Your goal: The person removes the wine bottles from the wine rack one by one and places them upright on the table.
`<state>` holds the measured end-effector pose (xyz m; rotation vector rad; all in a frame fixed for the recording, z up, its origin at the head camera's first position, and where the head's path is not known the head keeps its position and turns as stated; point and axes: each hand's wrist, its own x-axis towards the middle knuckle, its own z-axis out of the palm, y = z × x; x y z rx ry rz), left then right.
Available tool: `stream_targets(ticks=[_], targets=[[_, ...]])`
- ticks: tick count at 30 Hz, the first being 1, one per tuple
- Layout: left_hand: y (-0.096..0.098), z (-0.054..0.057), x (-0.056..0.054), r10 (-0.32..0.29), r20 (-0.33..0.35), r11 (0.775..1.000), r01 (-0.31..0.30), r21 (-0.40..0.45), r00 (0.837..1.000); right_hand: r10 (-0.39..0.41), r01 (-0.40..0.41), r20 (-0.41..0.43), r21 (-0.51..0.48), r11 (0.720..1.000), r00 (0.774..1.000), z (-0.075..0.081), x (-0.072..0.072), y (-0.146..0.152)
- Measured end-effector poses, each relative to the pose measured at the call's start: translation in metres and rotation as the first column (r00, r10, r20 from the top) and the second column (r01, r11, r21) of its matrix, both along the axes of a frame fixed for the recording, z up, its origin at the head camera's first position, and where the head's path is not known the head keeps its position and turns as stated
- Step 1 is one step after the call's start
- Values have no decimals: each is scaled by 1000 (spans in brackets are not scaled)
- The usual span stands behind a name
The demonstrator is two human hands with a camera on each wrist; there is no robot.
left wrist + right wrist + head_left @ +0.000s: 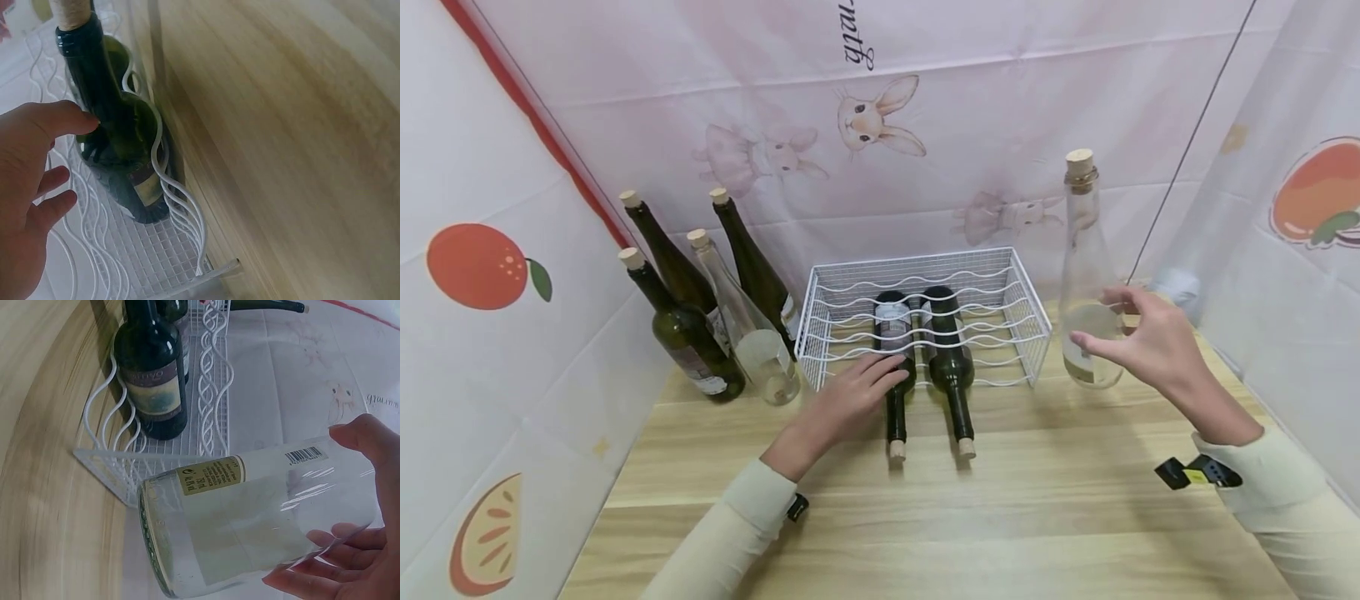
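My left hand (853, 392) lies over the shoulder of a dark green wine bottle (895, 408) in a white wire rack (1033, 342). In the left wrist view, the thumb (69, 119) is at that bottle's shoulder, apparently touching it, while the other fingers are loosely bent and apart from it. A second dark bottle (951, 358) lies beside it, corked neck toward me. At the right, my right hand (1157, 342) curves its thumb and fingers around the lower body of a clear glass bottle (250, 519). This corked bottle appears upright on the table, right of the rack.
Left of the rack stand several corked bottles: a clear one (760, 350) and dark ones, including a dark green bottle (696, 350) in front. Printed cloth (925, 192) hangs behind and at both sides. The wooden table (970, 533) extends toward me.
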<state>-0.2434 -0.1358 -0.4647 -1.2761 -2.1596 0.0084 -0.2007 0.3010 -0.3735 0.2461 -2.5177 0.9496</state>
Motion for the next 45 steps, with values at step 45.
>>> stream_targets(ticks=[45], targets=[[14, -18, -30, -20, -230, 985, -21, -170, 973, -210, 228, 152, -111, 967, 966, -33, -88, 64]])
